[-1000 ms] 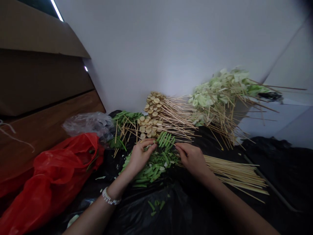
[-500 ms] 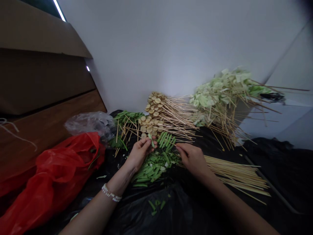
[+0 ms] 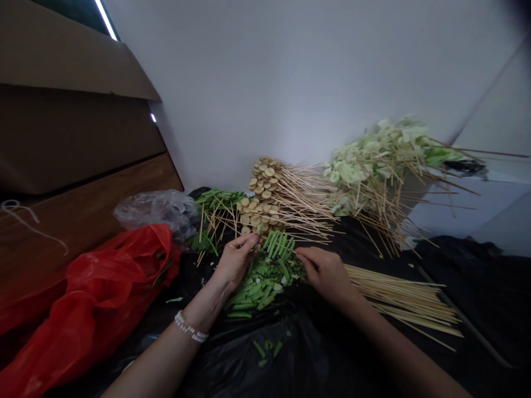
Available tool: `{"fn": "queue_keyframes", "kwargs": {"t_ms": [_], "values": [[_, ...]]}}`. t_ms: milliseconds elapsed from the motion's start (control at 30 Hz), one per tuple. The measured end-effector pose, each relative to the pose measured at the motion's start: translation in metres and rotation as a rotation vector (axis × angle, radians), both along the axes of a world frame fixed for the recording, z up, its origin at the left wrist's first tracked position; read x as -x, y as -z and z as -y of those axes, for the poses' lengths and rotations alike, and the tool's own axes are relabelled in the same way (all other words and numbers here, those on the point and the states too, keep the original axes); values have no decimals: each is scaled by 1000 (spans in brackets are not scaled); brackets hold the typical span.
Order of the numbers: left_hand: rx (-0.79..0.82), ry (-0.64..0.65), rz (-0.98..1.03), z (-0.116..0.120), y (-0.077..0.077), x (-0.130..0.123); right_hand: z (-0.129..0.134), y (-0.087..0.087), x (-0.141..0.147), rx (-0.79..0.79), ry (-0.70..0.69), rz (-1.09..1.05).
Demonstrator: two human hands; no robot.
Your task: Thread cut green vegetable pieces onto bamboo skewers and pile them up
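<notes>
My left hand (image 3: 238, 257), with a pale beaded bracelet above its wrist, pinches a short piece of green bean (image 3: 259, 229) between thumb and fingers. Facing it, my right hand (image 3: 321, 271) is closed on a thin bamboo skewer, most of which its fingers hide. Several green bean pieces (image 3: 279, 243) sit side by side on that skewer, between the two hands. Below them lies a heap of cut green beans (image 3: 253, 293) on black plastic (image 3: 232, 359). A bundle of bare skewers (image 3: 406, 296) lies to the right, partly behind my right forearm.
Skewered round pale slices (image 3: 263, 190) are stacked against the wall, beside skewered green beans (image 3: 219, 198). Skewered cabbage leaves (image 3: 373, 152) are piled at the back right. To the left lie a red plastic bag (image 3: 116, 276) and a clear bag (image 3: 155, 207). Cardboard (image 3: 70, 138) stands behind.
My left hand has tilted the bean piece more upright, close to the skewer's tip. My right hand and the loaded skewer have shifted slightly left. The whole view has moved a little.
</notes>
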State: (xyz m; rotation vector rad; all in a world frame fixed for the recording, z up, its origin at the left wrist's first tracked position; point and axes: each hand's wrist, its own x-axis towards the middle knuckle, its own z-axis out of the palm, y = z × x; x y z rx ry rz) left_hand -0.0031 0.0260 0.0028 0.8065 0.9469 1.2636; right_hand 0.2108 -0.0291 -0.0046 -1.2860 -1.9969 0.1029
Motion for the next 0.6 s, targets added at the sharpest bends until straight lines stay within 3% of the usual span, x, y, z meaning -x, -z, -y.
{"fn": "queue_keyframes", "kwargs": {"t_ms": [600], "values": [[-6,23,31,-3,8,1,2,-2,2,14,18,89]]}}
